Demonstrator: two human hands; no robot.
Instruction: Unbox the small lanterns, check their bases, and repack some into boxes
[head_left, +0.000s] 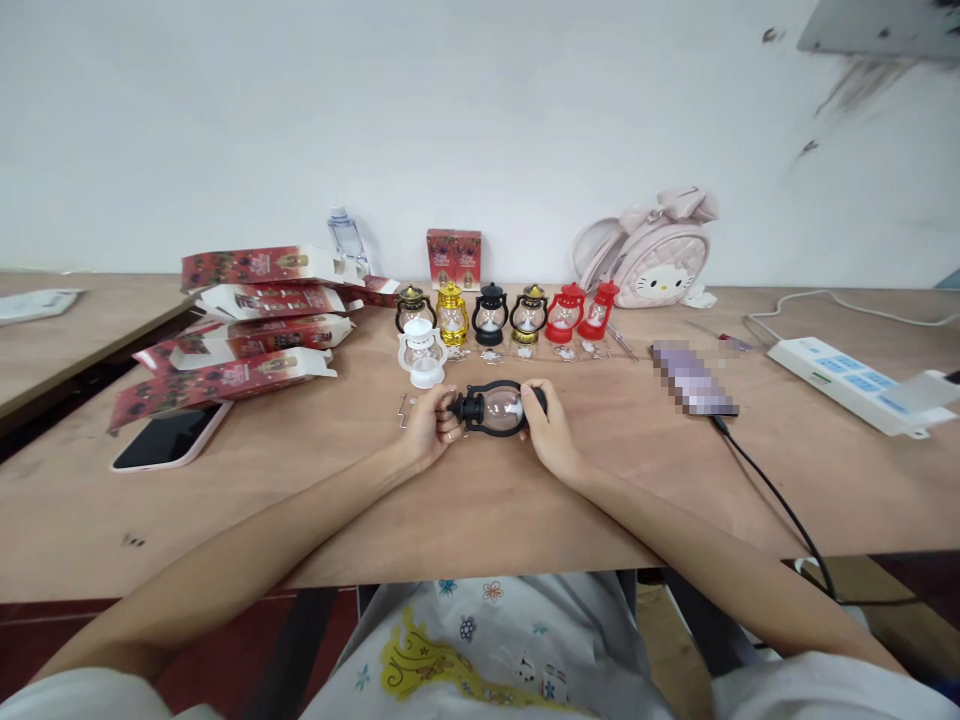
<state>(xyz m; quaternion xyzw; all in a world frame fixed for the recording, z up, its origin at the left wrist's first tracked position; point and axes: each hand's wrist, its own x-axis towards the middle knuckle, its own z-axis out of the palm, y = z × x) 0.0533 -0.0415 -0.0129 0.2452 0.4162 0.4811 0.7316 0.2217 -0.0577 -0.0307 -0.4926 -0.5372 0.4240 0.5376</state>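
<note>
A small black lantern [501, 408] with a clear globe lies on its side between my two hands, just above the tabletop. My left hand [435, 428] is closed on its cap end. Around its base end, my right hand [547, 425] is closed, thumb on top. A white lantern [424, 355] stands just beyond my left hand. Behind it is a row of small lanterns: a gold one [452, 315], a black one [491, 315], a red one [565, 313] and others. Thin bent wire pieces [491, 354] and other small parts lie in front of the row.
Flattened red boxes [247, 340] are piled at left, over a phone [172, 437]. Two upright red boxes [454, 258], a bottle [346, 238] and a pink bag [652, 255] stand by the wall. At right are a cabled phone [690, 378], a screwdriver [731, 340] and a power strip [855, 380].
</note>
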